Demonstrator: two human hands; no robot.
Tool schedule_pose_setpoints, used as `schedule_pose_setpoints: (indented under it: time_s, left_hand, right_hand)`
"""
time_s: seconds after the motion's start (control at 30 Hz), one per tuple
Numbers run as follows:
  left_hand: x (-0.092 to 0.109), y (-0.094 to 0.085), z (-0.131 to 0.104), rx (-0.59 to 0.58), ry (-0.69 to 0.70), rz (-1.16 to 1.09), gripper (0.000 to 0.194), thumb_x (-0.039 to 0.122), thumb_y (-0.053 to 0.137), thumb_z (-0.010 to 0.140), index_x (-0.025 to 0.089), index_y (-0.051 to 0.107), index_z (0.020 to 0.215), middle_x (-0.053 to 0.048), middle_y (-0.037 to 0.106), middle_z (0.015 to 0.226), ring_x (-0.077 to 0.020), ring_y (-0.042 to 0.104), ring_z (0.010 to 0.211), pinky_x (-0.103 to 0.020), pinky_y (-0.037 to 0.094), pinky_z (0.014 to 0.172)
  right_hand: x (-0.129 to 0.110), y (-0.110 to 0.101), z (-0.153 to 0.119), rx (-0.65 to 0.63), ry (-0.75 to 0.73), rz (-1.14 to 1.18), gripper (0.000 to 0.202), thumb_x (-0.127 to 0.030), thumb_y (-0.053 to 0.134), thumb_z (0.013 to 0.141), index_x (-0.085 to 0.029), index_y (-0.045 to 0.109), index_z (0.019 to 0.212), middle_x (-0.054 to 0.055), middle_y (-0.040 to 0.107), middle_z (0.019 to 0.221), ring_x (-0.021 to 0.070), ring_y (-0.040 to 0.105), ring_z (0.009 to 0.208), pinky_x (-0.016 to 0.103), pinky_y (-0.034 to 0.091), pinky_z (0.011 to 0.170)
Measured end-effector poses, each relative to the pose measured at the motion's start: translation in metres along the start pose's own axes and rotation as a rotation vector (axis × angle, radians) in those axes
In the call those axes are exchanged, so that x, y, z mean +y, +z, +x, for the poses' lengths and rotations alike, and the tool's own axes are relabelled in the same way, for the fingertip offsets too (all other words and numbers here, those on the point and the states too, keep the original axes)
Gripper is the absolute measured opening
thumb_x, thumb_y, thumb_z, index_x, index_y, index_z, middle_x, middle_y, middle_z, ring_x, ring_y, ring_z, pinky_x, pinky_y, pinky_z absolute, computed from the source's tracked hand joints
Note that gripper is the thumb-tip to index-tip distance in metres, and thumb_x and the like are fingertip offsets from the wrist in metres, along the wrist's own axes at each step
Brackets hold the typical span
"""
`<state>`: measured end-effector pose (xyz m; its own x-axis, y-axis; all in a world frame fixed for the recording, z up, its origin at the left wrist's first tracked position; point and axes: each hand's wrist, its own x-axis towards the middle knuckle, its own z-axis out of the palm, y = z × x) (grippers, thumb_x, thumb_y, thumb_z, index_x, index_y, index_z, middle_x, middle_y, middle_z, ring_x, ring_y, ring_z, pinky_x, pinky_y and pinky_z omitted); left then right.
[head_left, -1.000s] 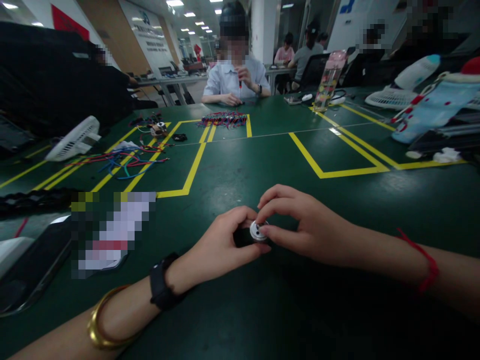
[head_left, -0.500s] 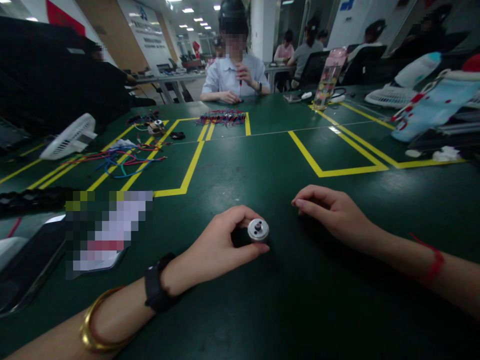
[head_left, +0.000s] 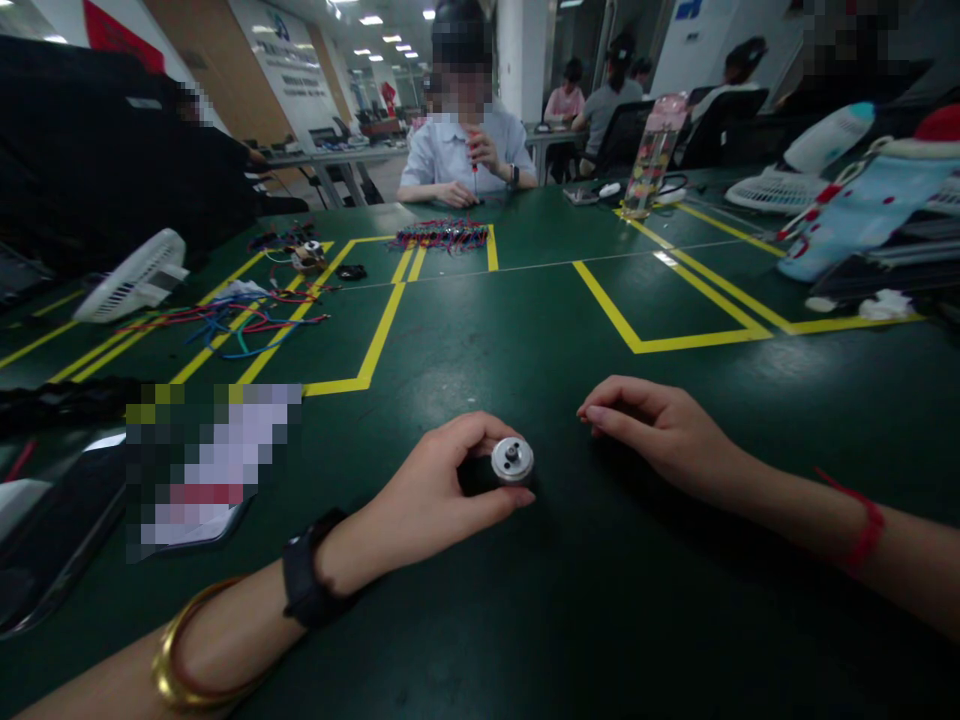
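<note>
My left hand (head_left: pixel 435 480) is closed around a small electric motor (head_left: pixel 513 460), thumb on the near side and fingers on the far side. The motor is a silver cylinder standing upright on the green table (head_left: pixel 480 350), its round end face with a short central shaft and dark holes turned up. To the right, my right hand (head_left: pixel 660 425) rests near the table top, apart from the motor. Its thumb and fingertips are pinched together; anything between them is too small to make out.
Red and blue wires (head_left: pixel 262 320) lie at the left, near a white fan (head_left: pixel 135 275). A phone (head_left: pixel 217 470) lies left of my arm. Across the table a person (head_left: pixel 465 150) holds a screwdriver (head_left: pixel 475 165) behind a wire bundle (head_left: pixel 442 236). A clear bottle (head_left: pixel 652 160) stands back right.
The whole view has shifted slightly. My left hand keeps its hold on the motor, and my right hand stays pinched in nearly the same place.
</note>
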<state>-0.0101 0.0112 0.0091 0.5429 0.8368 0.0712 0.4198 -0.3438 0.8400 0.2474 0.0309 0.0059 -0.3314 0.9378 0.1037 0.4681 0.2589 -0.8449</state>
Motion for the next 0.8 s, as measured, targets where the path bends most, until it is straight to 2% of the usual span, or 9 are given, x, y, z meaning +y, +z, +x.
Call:
schedule_pose_setpoints:
  time_s: [0.07, 0.17, 0.23, 0.37, 0.5, 0.67, 0.73, 0.8]
  left_hand:
    - [0.000, 0.000, 0.000, 0.005, 0.004, 0.000, 0.029, 0.029, 0.072, 0.080, 0.019, 0.059, 0.103, -0.005, 0.066, 0.104, -0.0198, 0.063, 0.092, -0.034, 0.051, 0.082]
    - [0.000, 0.001, 0.001, 0.012, 0.005, 0.004, 0.028, 0.029, 0.072, 0.079, 0.019, 0.059, 0.102, -0.005, 0.066, 0.101, -0.0195, 0.063, 0.090, -0.034, 0.051, 0.081]
    - [0.000, 0.001, 0.001, 0.014, 0.004, 0.007, 0.028, 0.028, 0.073, 0.079, 0.019, 0.059, 0.101, -0.004, 0.066, 0.099, -0.0191, 0.062, 0.089, -0.033, 0.050, 0.079]
    - [-0.002, 0.002, 0.001, 0.024, 0.002, 0.013, 0.027, 0.029, 0.073, 0.078, 0.019, 0.057, 0.098, -0.002, 0.064, 0.093, -0.0176, 0.061, 0.083, -0.031, 0.050, 0.074]
    - [-0.006, 0.004, 0.000, 0.039, -0.004, 0.030, 0.028, 0.029, 0.073, 0.078, 0.019, 0.056, 0.097, -0.002, 0.062, 0.091, -0.0173, 0.059, 0.081, -0.030, 0.049, 0.072]
    - [-0.006, 0.004, 0.001, 0.037, 0.000, 0.008, 0.030, 0.030, 0.074, 0.077, 0.018, 0.057, 0.099, -0.003, 0.064, 0.093, -0.0178, 0.060, 0.082, -0.031, 0.050, 0.073]
    - [-0.004, 0.002, 0.001, 0.026, 0.004, 0.017, 0.028, 0.029, 0.073, 0.078, 0.018, 0.058, 0.099, -0.003, 0.064, 0.094, -0.0182, 0.061, 0.084, -0.032, 0.050, 0.075]
    - [-0.002, 0.001, 0.001, 0.018, 0.009, 0.019, 0.028, 0.029, 0.073, 0.078, 0.019, 0.059, 0.100, -0.003, 0.065, 0.096, -0.0183, 0.061, 0.086, -0.032, 0.050, 0.077]
  right_hand:
    - [0.000, 0.002, 0.001, -0.024, -0.062, -0.076, 0.018, -0.035, 0.057, 0.090, -0.021, 0.067, 0.090, 0.003, 0.066, 0.085, 0.0173, 0.062, 0.077, 0.031, 0.049, 0.068]
    - [-0.005, 0.006, 0.004, -0.155, -0.229, -0.235, 0.010, -0.024, 0.060, 0.087, -0.020, 0.069, 0.089, 0.005, 0.065, 0.091, 0.0186, 0.061, 0.084, 0.033, 0.049, 0.075]
    - [-0.013, 0.009, 0.006, -0.200, -0.322, -0.264, 0.010, -0.020, 0.061, 0.085, -0.019, 0.069, 0.092, 0.006, 0.064, 0.096, 0.0180, 0.061, 0.086, 0.032, 0.049, 0.078]
    - [-0.036, 0.017, 0.010, -0.094, -0.444, -0.192, 0.016, -0.022, 0.063, 0.085, -0.018, 0.066, 0.100, 0.007, 0.059, 0.103, 0.0173, 0.059, 0.090, 0.030, 0.050, 0.077]
    - [-0.052, 0.021, 0.015, -0.125, -0.557, -0.254, 0.013, -0.021, 0.061, 0.086, -0.020, 0.068, 0.097, 0.007, 0.058, 0.105, 0.0192, 0.059, 0.094, 0.033, 0.048, 0.084]
    - [-0.053, 0.011, 0.013, -0.033, -0.559, -0.229, 0.009, -0.020, 0.062, 0.086, -0.022, 0.066, 0.093, 0.006, 0.059, 0.102, 0.0207, 0.059, 0.097, 0.034, 0.049, 0.084]
    - [-0.045, 0.007, 0.009, -0.074, -0.508, -0.253, 0.009, -0.020, 0.063, 0.085, -0.022, 0.066, 0.092, 0.006, 0.059, 0.102, 0.0206, 0.059, 0.096, 0.034, 0.049, 0.084]
    - [-0.033, 0.004, 0.004, -0.170, -0.437, -0.293, 0.009, -0.020, 0.063, 0.085, -0.022, 0.067, 0.093, 0.007, 0.059, 0.104, 0.0199, 0.059, 0.096, 0.034, 0.050, 0.083]
